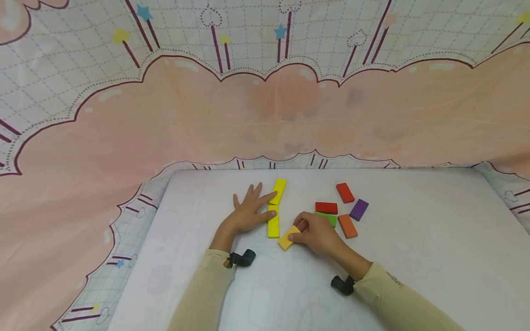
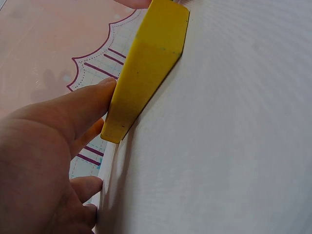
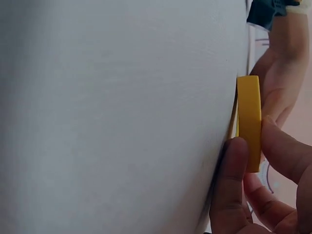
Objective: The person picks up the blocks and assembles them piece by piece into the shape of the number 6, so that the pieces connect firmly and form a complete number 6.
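Two yellow blocks lie end to end on the white table, the far one [image 1: 280, 185] tilted a little to the right of the near one [image 1: 273, 228]. My left hand [image 1: 247, 213] is spread beside them, its index finger touching the far block and its thumb on the near one. In the left wrist view the thumb rests on top of a yellow block [image 2: 146, 68]. Between thumb and fingers, my right hand [image 1: 319, 233] pinches a yellow-orange block [image 1: 285, 242] by one end, just right of the near yellow block. The right wrist view shows this block [image 3: 250, 112] edge-on.
Right of the right hand lie a red block [image 1: 326, 208] against a green block [image 1: 329, 218], partly hidden by the hand, an orange block [image 1: 348, 226], a purple block [image 1: 359, 209] and another red block [image 1: 345, 192]. A patterned cloth [image 1: 290, 119] hangs behind the table [image 1: 414, 257].
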`<state>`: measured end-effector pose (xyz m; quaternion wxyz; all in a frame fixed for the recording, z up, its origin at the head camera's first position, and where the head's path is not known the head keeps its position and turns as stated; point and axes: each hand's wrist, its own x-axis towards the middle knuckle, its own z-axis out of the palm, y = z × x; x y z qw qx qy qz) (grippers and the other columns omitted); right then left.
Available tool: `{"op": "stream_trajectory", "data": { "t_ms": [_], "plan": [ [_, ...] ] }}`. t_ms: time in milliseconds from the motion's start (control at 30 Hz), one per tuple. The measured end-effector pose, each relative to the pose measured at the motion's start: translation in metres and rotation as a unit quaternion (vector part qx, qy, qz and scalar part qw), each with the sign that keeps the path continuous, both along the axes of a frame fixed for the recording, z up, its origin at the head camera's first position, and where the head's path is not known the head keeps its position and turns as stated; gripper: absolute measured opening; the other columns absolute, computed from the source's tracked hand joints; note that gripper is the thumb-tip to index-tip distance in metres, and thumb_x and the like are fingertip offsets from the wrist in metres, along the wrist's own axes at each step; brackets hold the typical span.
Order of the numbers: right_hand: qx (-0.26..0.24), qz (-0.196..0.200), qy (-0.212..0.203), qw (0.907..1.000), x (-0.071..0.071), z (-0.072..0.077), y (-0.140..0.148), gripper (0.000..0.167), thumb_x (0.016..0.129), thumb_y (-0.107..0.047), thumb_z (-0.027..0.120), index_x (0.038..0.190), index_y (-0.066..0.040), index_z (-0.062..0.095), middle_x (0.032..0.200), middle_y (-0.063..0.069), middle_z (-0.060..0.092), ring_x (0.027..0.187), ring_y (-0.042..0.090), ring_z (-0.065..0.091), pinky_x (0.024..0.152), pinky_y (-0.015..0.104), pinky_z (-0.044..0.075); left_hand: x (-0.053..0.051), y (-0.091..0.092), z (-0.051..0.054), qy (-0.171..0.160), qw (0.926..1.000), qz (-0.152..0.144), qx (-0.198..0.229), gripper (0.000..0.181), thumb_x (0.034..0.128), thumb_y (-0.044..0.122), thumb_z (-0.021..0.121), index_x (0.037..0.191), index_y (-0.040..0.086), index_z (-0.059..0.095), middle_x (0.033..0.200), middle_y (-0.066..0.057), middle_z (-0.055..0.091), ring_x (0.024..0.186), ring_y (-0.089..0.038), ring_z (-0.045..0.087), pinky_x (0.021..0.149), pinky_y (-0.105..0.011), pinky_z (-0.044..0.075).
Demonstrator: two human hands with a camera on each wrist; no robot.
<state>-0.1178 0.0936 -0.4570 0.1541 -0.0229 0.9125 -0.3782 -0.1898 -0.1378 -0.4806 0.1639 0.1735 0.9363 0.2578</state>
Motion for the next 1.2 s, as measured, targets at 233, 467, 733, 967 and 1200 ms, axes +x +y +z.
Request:
{"op": "stream_trajectory", "data": {
  "t_ms": [233,467,733,967,1200],
  "plan": [
    [0.019,0.008,0.008,0.9998,-0.003,0.000,0.000,0.030,0.081,-0.030,0.088,0.102,-0.016,0.072,0.086,-0.003,0.067,0.078,0.015,0.056,0.069,0.025,0.052,0.000,0.001,0.000,0.001,1.0000,0.001,-0.003,0.064,0.0988,0.055,0.056,0.158,0.040,0.037,0.174,-0.005,0.002,0.160,-0.032,-0.010,0.115,-0.073,-0.019],
    [0.031,0.019,0.008,0.9993,-0.006,-0.002,0.000,0.030,0.081,-0.032,0.087,0.104,-0.018,0.073,0.087,-0.003,0.066,0.081,0.015,0.056,0.071,0.026,0.052,0.001,0.001,0.001,0.003,1.0000,0.002,-0.003,0.063,0.0987,0.055,0.056,0.157,0.041,0.037,0.174,-0.005,0.003,0.160,-0.032,-0.010,0.115,-0.073,-0.019],
    [0.045,0.017,0.009,0.9988,0.003,0.002,-0.004,0.049,0.080,-0.037,0.088,0.120,-0.015,0.071,0.094,0.000,0.063,0.084,0.016,0.056,0.072,0.027,0.054,0.002,-0.001,0.002,0.002,1.0000,-0.002,0.004,0.064,0.0989,0.055,0.057,0.158,0.039,0.037,0.174,-0.006,0.001,0.160,-0.033,-0.011,0.115,-0.073,-0.020],
    [0.056,0.013,0.027,0.9980,0.019,0.007,-0.009,0.065,0.074,-0.036,0.092,0.128,-0.011,0.066,0.101,0.006,0.055,0.077,0.014,0.054,0.066,0.024,0.055,0.001,0.000,0.001,0.003,1.0000,-0.003,0.002,0.064,0.0991,0.055,0.056,0.158,0.040,0.036,0.174,-0.005,0.001,0.160,-0.032,-0.010,0.115,-0.073,-0.020],
    [0.067,0.016,0.030,0.9972,0.021,0.005,-0.012,0.064,0.072,-0.034,0.093,0.125,-0.010,0.065,0.106,0.008,0.056,0.085,0.015,0.054,0.073,0.027,0.060,0.000,0.000,-0.001,0.006,1.0000,0.000,0.000,0.063,0.0987,0.055,0.057,0.157,0.041,0.037,0.174,-0.005,0.002,0.160,-0.032,-0.010,0.115,-0.073,-0.020]
  ]
}}
